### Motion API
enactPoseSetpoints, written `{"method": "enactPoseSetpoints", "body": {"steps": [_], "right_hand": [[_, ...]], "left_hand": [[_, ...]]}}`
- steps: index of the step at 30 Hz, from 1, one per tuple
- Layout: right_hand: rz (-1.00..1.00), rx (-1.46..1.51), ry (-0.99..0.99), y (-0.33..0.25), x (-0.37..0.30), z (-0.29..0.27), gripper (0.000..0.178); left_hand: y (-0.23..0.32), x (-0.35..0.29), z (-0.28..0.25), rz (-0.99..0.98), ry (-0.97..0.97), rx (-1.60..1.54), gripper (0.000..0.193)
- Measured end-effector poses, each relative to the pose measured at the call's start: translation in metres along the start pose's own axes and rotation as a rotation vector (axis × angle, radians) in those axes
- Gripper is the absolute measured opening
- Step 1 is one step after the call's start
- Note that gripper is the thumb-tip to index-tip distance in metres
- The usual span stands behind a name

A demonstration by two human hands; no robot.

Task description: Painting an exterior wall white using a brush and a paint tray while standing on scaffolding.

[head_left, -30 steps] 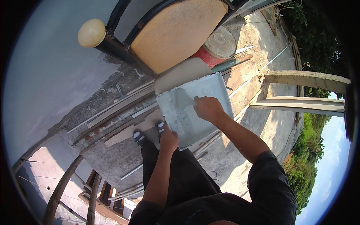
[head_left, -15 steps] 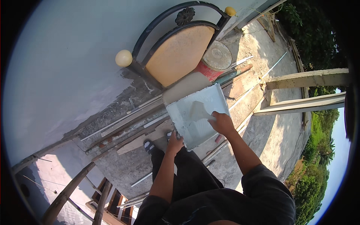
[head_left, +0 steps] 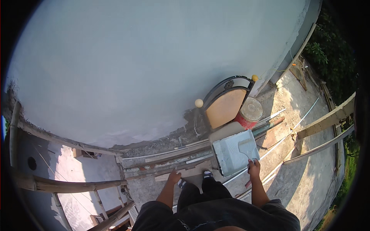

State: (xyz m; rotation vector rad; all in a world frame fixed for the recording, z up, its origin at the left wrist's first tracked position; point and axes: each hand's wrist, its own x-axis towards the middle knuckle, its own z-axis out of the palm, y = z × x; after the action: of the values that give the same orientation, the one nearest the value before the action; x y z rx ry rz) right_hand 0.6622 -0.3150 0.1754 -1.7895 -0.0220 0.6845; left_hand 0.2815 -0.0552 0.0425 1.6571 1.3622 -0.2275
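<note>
My right hand [head_left: 254, 168] is closed round the handle of a wide paintbrush [head_left: 245, 146], whose pale head lies in the paint tray. White-coated, the shallow paint tray [head_left: 227, 163] rests at the chair's seat [head_left: 224, 131], partly covering it. My left hand [head_left: 174, 177] hangs apart from the tray, to its left, with loosely bent fingers and nothing visible in it. Behind the tray rises the chair's dark metal back with a tan panel [head_left: 225, 108] and round knobs.
A pale painted wall [head_left: 127, 73] fills the far side, with bare grey patches low down. A red bucket with a crusted lid [head_left: 251, 109] stands beside the chair. Pipes and planks [head_left: 165, 165] lie along the floor near my feet. Wooden rails [head_left: 69, 184] edge the left; beams [head_left: 327, 119] cross the right.
My left hand has let go of the tray's edge and moved left. The view has swung up, showing more wall. My right hand still holds the brush in the tray.
</note>
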Motion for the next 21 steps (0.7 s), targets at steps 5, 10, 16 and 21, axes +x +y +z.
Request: {"method": "enactPoseSetpoints", "body": {"steps": [5, 10, 16, 21], "right_hand": [[0.000, 0.336, -0.095, -0.059, -0.028, 0.045, 0.012], [-0.112, 0.513, -0.122, -0.111, -0.059, 0.078, 0.009], [-0.206, 0.566, -0.246, -0.133, -0.083, 0.127, 0.010], [-0.155, 0.492, -0.321, -0.141, -0.088, 0.172, 0.012]], "left_hand": [[-0.171, -0.064, -0.082, -0.330, 0.043, 0.041, 0.068], [-0.251, -0.139, -0.071, -0.150, 0.121, -0.061, 0.052], [-0.272, -0.175, -0.037, 0.255, -0.116, 0.624, 0.032], [-0.282, -0.174, -0.037, 0.248, -0.016, 0.540, 0.030]]}}
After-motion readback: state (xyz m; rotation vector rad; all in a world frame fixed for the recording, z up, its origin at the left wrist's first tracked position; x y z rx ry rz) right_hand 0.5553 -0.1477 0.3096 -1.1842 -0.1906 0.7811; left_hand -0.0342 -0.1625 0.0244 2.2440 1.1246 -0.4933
